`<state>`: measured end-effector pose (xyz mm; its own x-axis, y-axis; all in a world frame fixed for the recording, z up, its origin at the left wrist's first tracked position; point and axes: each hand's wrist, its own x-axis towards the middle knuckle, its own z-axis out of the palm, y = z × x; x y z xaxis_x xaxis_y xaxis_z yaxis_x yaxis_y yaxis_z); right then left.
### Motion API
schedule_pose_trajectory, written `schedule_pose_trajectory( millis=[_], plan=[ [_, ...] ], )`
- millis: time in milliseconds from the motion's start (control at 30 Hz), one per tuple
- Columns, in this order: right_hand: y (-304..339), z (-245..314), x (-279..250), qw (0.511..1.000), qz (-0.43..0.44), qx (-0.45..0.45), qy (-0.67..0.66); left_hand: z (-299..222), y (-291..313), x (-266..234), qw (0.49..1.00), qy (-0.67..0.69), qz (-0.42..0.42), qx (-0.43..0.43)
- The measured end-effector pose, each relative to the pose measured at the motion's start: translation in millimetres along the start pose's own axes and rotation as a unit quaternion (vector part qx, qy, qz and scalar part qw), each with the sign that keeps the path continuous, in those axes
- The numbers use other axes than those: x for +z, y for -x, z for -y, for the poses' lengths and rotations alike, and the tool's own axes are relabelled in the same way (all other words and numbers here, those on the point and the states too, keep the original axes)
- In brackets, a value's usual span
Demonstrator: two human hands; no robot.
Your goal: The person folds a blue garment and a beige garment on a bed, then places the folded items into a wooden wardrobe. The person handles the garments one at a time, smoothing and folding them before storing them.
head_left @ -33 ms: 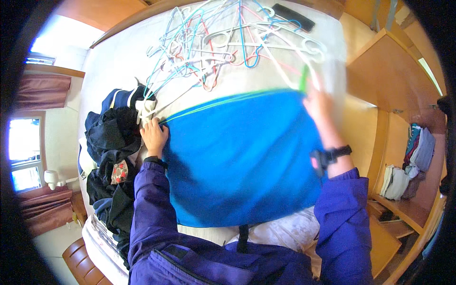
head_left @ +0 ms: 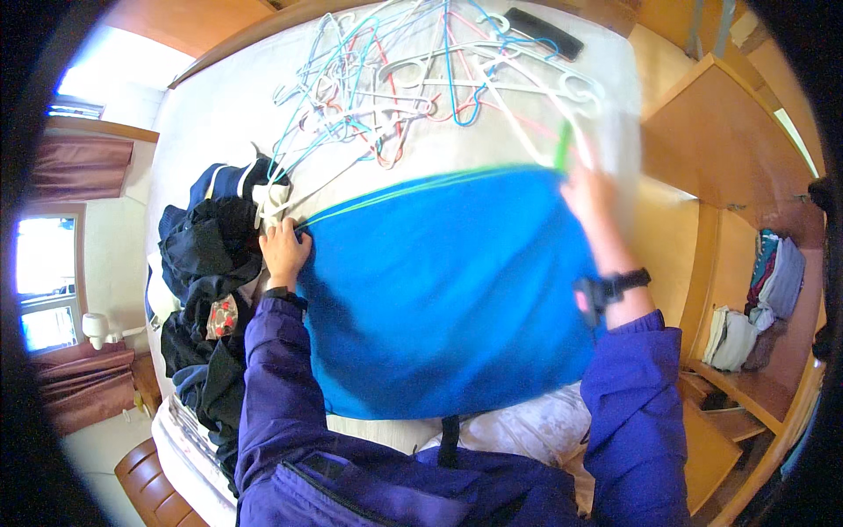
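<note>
A large piece of blue cloth (head_left: 457,290) with bright green lines along its far edge lies spread in front of me. My left hand (head_left: 285,250) is at its far left corner, fingers bent and closed on the edge. At the far right corner my right hand (head_left: 590,193) is smeared by motion and appears closed on the cloth. A blurred green strip (head_left: 563,145) sticks up beside its fingers. Beyond the cloth lies a tangle of white, blue and red clothes hangers (head_left: 378,110).
Dark clothes (head_left: 206,255) are heaped left of the cloth, beside my left forearm. A black flat object (head_left: 544,33) lies at the far right of the bed (head_left: 206,114). On the right, an open wooden cabinet (head_left: 799,307) holds folded clothes (head_left: 733,338). A brown chair (head_left: 158,487) stands lower left.
</note>
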<state>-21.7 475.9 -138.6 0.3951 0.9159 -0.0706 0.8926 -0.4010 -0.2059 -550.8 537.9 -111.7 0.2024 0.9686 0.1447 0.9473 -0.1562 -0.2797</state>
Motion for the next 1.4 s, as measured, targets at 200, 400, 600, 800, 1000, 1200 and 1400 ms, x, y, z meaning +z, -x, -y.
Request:
schedule_pose_trajectory(
  millis=[200,400,600,800,1000,1200,1400],
  plan=[
    [18,-3,-2,0.994,-0.057,-0.044,-0.087,22,3,-17,0.991,0.038,0.012,0.128],
    [42,-5,0,0.944,-0.247,-0.180,-0.123,21,19,-7,0.981,0.028,-0.077,0.174],
    [52,-12,5,0.926,-0.261,-0.108,-0.250,28,23,-17,0.986,0.052,-0.028,0.156],
    [48,-20,13,0.942,-0.123,0.001,-0.313,36,10,-24,0.986,0.001,0.030,0.163],
    [33,-12,5,0.934,-0.164,-0.024,-0.317,52,3,-21,0.994,-0.043,0.010,0.103],
    [9,8,7,0.977,-0.090,0.046,-0.188,55,-8,2,0.993,-0.100,0.060,-0.011],
    [3,16,25,0.986,-0.134,0.023,-0.095,44,-15,28,0.986,-0.108,0.090,-0.089]
  ],
)
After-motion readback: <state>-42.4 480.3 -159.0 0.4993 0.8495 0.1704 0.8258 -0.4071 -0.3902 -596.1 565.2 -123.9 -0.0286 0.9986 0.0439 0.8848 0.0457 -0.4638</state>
